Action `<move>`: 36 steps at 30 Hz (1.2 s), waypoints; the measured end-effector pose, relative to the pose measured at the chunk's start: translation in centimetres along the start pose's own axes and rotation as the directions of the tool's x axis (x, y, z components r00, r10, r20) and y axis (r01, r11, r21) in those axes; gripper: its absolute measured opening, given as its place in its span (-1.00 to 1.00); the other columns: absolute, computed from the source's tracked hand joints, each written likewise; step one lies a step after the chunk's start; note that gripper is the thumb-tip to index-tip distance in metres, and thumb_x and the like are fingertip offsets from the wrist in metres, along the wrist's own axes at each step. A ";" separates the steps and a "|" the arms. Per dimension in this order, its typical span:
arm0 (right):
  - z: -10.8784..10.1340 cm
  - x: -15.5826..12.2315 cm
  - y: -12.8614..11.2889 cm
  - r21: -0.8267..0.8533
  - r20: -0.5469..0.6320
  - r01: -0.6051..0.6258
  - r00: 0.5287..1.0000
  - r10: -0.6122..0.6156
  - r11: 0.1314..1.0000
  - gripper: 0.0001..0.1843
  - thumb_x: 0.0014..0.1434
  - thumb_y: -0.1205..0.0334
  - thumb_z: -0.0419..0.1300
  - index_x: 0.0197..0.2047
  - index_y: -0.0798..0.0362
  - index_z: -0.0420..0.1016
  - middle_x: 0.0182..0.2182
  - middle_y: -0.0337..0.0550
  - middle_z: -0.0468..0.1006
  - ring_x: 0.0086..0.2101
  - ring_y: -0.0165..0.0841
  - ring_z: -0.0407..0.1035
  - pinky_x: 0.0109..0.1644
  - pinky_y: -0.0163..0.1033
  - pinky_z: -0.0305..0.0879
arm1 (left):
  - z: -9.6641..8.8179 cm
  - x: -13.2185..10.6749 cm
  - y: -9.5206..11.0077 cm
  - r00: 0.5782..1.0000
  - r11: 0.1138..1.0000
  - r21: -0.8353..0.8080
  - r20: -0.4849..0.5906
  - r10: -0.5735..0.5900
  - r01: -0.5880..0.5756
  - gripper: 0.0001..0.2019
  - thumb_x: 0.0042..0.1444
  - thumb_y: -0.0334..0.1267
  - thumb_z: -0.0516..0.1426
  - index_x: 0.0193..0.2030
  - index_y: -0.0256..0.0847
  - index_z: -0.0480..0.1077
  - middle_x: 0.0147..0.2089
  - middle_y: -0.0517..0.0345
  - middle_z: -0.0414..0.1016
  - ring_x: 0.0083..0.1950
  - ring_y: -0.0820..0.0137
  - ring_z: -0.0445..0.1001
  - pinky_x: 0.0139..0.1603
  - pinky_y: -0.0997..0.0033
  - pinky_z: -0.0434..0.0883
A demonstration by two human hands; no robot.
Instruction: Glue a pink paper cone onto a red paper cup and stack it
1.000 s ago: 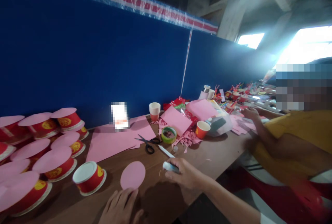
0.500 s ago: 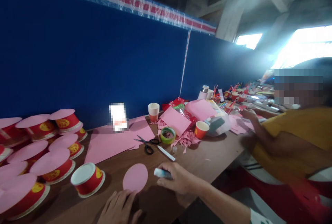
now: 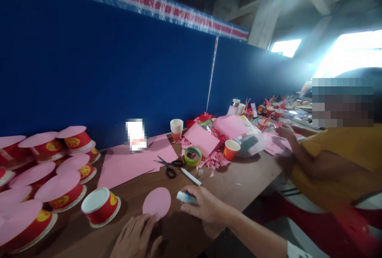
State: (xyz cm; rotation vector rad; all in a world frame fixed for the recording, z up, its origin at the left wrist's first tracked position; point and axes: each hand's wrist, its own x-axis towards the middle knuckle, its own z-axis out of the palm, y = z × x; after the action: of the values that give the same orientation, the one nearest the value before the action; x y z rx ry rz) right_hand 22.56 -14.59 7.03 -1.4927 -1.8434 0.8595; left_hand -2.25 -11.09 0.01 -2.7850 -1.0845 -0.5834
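1. The left hand (image 3: 135,238) lies flat on the table (image 3: 244,182), palm down and fingers spread. The fingertips rest on the near edge of a pink paper circle (image 3: 156,203).
2. The right hand (image 3: 203,207) is closed around a glue stick (image 3: 185,198). The pale end of the stick points toward the circle and sits just beside its right edge. I cannot tell whether the tip touches the paper.
3. The circle lies flat on the wood between the two hands, just ahead of the left one.
4. Left of the left hand stands an upturned red cup (image 3: 100,206) with a bare white base. Further left is a crowd of capped cups (image 3: 61,190), each the same red cup with a pink disc on top.
5. Ahead of the right hand lie a thin white stick (image 3: 191,176), black scissors (image 3: 170,167) and a green tape roll (image 3: 193,155). The scissors rest on the edge of some pink paper sheets (image 3: 131,161).
6. Well to the right of the right hand, another person in a yellow top (image 3: 343,154) leans over the table. That person's hand (image 3: 285,131) is on pink paper further along.
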 end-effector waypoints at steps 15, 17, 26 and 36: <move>0.9 2.2 1.4 0.144 -0.254 0.023 0.967 0.014 0.989 -0.83 0.10 0.24 0.15 -0.23 0.08 0.28 -0.35 -0.25 0.39 -0.36 -0.41 0.26 -0.30 -0.36 0.16 | 2.7 2.7 -2.1 0.993 0.991 -0.062 0.000 -0.119 0.118 -0.46 0.10 -0.02 0.02 0.16 -0.27 0.21 0.15 -0.09 0.35 0.13 0.17 0.34 0.08 0.18 0.34; 1.0 2.6 1.5 0.142 -0.264 0.029 0.964 0.010 0.989 -0.83 0.13 0.21 0.13 -0.21 0.08 0.30 -0.37 -0.26 0.39 -0.38 -0.42 0.25 -0.33 -0.36 0.15 | 2.7 3.3 -2.3 0.994 0.992 -0.069 0.017 -0.107 0.108 -0.47 0.11 -0.02 0.00 0.16 -0.27 0.21 0.16 -0.07 0.34 0.14 0.19 0.34 0.08 0.20 0.34; 2.4 5.4 3.0 0.272 -0.245 -0.041 0.963 0.110 0.961 -0.77 0.22 0.12 0.03 -0.16 0.09 0.32 -0.48 -0.28 0.38 -0.56 -0.51 0.24 -0.50 -0.41 0.13 | 3.2 3.9 -2.9 0.993 0.980 -0.167 -0.038 -0.112 0.105 -0.49 0.15 -0.08 -0.01 0.21 -0.24 0.13 0.19 -0.01 0.31 0.19 0.23 0.28 0.12 0.22 0.32; 3.9 8.7 3.8 0.120 -0.321 0.067 0.947 -0.025 0.991 -0.78 0.09 0.31 0.09 -0.15 0.06 0.40 -0.43 -0.26 0.44 -0.47 -0.46 0.26 -0.44 -0.40 0.15 | 4.7 3.0 -4.0 0.987 0.976 -0.201 -0.119 -0.105 0.079 -0.58 0.17 -0.11 -0.04 0.14 -0.17 0.26 0.12 0.03 0.40 0.11 0.24 0.38 0.08 0.22 0.39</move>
State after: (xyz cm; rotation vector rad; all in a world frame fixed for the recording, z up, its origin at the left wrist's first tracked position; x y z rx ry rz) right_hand 20.21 -5.92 2.17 -1.4086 -1.5496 0.6569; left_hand -1.45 -5.16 -3.38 -2.8210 -1.1938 -0.9152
